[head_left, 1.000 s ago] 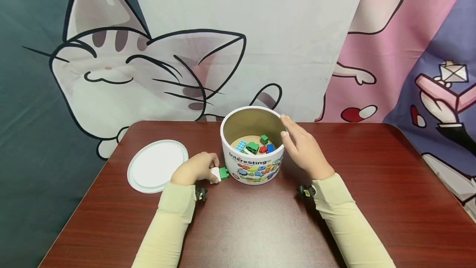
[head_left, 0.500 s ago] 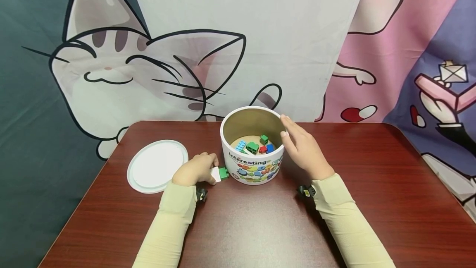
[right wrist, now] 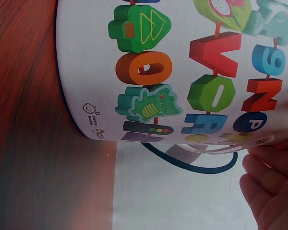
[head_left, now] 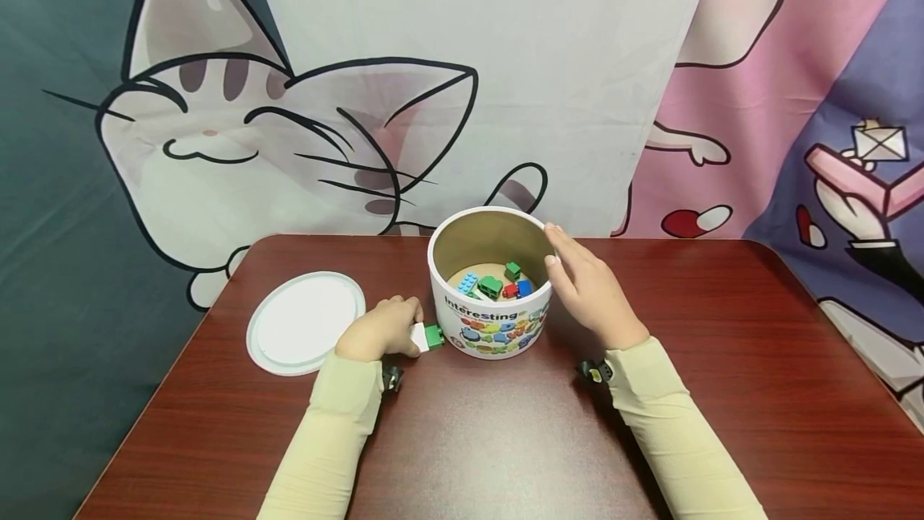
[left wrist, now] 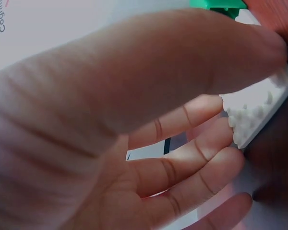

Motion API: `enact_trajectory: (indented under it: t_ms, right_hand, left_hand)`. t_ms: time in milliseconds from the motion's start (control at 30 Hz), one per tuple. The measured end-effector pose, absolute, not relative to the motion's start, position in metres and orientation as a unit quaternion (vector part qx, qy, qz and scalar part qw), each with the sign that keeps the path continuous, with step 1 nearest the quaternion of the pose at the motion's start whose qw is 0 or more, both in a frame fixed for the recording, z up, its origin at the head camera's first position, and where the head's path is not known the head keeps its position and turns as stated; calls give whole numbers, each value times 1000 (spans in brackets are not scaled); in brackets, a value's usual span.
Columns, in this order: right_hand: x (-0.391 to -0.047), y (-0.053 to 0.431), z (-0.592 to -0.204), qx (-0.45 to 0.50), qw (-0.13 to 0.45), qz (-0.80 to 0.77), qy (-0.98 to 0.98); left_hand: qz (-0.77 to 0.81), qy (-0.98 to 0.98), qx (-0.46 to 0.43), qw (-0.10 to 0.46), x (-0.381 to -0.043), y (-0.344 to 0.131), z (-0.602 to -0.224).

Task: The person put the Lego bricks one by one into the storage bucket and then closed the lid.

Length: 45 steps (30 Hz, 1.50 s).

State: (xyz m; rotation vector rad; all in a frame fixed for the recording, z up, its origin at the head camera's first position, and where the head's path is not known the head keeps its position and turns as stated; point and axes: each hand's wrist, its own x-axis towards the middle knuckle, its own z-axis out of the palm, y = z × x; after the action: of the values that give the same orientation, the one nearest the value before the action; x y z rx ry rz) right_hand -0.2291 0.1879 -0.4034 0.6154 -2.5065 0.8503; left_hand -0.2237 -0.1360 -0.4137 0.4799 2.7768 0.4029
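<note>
Between the thumb and fingers of my left hand point(head_left: 378, 329) is a white studded building block point(left wrist: 252, 112), low over the table. A green brick point(head_left: 434, 336) sits at its right end, close to the tub's lower left side. The round white tub point(head_left: 494, 335) has printed letters and shapes outside. Several small bricks lie on its floor, among them a light blue one point(head_left: 468, 283), a green one point(head_left: 490, 286), a red one point(head_left: 510, 290) and a dark blue one point(head_left: 524, 288). My right hand point(head_left: 595, 295) rests against the tub's right rim, fingers extended.
A round white lid point(head_left: 306, 319) lies flat on the brown wooden table point(head_left: 476, 440), left of the left hand. Behind the table's far edge hangs a cloth backdrop point(head_left: 563, 62) printed with cartoon figures.
My left thumb has shifted slightly on the white block, and a little more of the block shows. The right hand and the tub stay where they were.
</note>
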Motion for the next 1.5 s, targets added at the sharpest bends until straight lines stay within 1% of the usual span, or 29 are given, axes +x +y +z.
enact_trajectory:
  t_ms: [333, 800, 1133, 1500]
  right_hand:
    - [-230, 187, -403, 220, 209, 308, -902]
    - [-229, 187, -400, 218, 206, 305, -904]
    - [-227, 186, -402, 216, 197, 307, -906]
    - [-225, 187, -403, 212, 191, 309, -907]
  left_hand:
    - [136, 966, 162, 148, -224, -137, -413]
    - [176, 959, 189, 116, -223, -144, -404]
    - [195, 955, 197, 109, -219, -146, -400]
    - [222, 947, 229, 47, -222, -149, -398]
